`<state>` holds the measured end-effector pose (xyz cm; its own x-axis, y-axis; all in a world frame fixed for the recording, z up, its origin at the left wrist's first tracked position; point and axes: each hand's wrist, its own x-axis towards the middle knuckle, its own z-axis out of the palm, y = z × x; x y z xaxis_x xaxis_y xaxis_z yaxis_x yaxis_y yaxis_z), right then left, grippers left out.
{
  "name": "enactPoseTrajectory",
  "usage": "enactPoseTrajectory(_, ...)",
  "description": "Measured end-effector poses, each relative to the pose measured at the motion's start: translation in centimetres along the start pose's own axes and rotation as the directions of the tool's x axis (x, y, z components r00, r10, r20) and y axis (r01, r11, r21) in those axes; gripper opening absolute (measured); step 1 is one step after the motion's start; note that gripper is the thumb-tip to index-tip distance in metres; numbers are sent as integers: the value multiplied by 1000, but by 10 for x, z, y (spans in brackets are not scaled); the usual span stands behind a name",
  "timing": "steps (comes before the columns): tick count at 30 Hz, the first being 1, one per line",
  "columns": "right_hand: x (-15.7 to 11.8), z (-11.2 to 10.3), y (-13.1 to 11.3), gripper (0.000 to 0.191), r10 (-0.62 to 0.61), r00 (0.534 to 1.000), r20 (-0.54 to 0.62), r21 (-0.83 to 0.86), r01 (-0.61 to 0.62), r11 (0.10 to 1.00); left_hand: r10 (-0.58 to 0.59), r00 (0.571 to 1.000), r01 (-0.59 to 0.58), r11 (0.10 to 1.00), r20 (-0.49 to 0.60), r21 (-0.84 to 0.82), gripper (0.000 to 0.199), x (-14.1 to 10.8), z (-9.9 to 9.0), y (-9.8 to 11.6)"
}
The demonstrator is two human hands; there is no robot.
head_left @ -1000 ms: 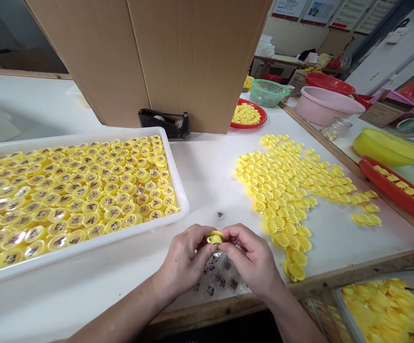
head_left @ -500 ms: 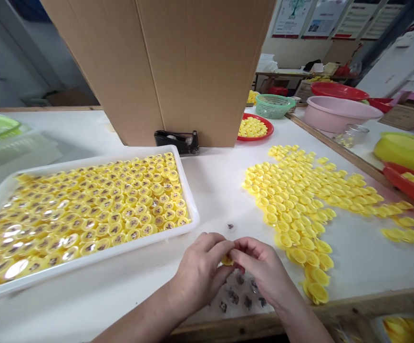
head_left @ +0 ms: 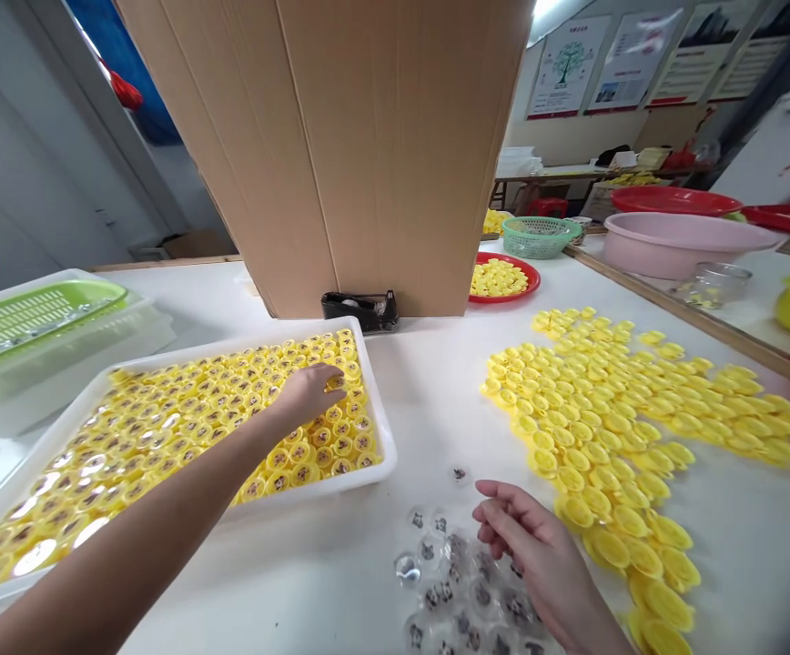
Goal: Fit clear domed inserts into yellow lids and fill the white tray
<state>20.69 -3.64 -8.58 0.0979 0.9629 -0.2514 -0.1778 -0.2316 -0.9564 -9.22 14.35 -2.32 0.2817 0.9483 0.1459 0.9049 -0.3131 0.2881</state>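
Note:
My left hand (head_left: 309, 391) reaches over the right part of a white tray (head_left: 385, 455) filled with rows of yellow round caps (head_left: 303, 473) bearing small dark pictures. Its thumb and fingers are closed about one such cap (head_left: 335, 382), partly hidden by the fingers. My right hand (head_left: 531, 546) hovers above the near table, its fingers loosely bent and apart, with nothing visible in them. Under and beside it lie clear round discs (head_left: 446, 591) with dark printed figures; a single clear disc (head_left: 459, 475) lies apart. Plain yellow caps (head_left: 586, 428) spread to the right.
A large cardboard box (head_left: 381, 164) stands behind, a black tape dispenser (head_left: 360, 311) at its foot. Further back are a red plate (head_left: 531, 284) of yellow pieces and a green basket (head_left: 538, 238). A pink basin (head_left: 682, 246) stands right; a lime-green basket (head_left: 95, 293) lies left.
My hands were together over the clear discs, holding a yellow cap. My left hand has moved left and forward to the tray; my right has moved slightly right. The view has shifted.

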Motion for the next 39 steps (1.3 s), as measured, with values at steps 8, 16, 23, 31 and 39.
enactPoseTrajectory(8, 4, 3, 2, 37, 9, 999, -36, -42, -11, 999, 6, 999, -2, 992, -36, 127, 31, 10, 25, -8)
enactPoseTrajectory(16, 6, 3, 4, 39, 24, 999, -40, -76, -27, 997, 15, 996, 2, 981, -86, 193, 30, 16, 31, -15)
enactPoseTrajectory(23, 6, 6, 2, 38, 23, 999, -38, -66, -25, 997, 10, 996, 10, 974, -88, 228, 32, 20, 28, -21)
enactPoseTrajectory(31, -2, -16, -2, 34, -87, 992, -96, -152, 72, 986, -9, 996, 33, 962, -91, 270, 45, 23, 25, -24)
enactPoseTrajectory(39, -30, -105, -40, 19, -373, 847, -380, -647, 46, 761, -24, 1000, 20, 971, 13, 237, 59, 22, 11, -27)
